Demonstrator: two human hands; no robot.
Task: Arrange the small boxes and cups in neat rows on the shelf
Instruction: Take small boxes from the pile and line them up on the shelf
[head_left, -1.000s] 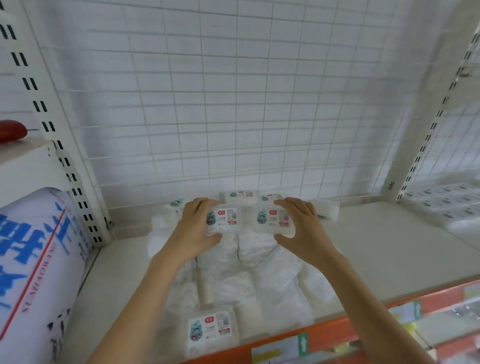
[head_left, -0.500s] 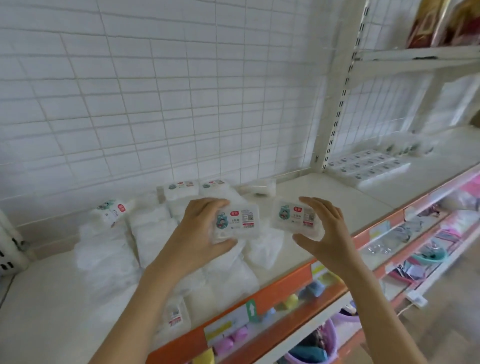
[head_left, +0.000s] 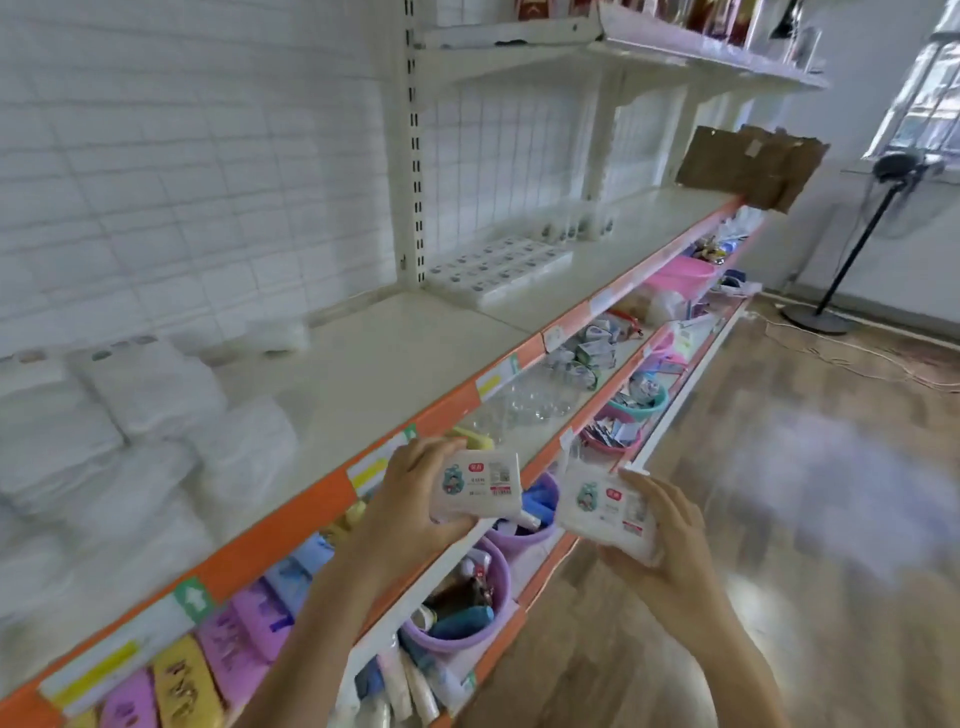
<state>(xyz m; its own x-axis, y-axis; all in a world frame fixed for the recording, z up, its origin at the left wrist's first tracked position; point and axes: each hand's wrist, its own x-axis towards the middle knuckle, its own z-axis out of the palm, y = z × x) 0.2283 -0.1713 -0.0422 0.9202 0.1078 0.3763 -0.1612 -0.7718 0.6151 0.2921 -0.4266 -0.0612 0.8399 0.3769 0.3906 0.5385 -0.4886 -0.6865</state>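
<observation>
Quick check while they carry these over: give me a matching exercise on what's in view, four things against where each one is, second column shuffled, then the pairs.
Things:
1. box in the left hand
2. box in the right hand
3. rows of small boxes
4. brown cardboard

Places:
A. at the far end of the top shelf
B. lying flat in the next shelf bay, near the white upright
C. held in front of the orange shelf edge
D. held out over the wooden floor, off the shelving

Pairs: 1-C, 2-D, 3-B, 4-A
</observation>
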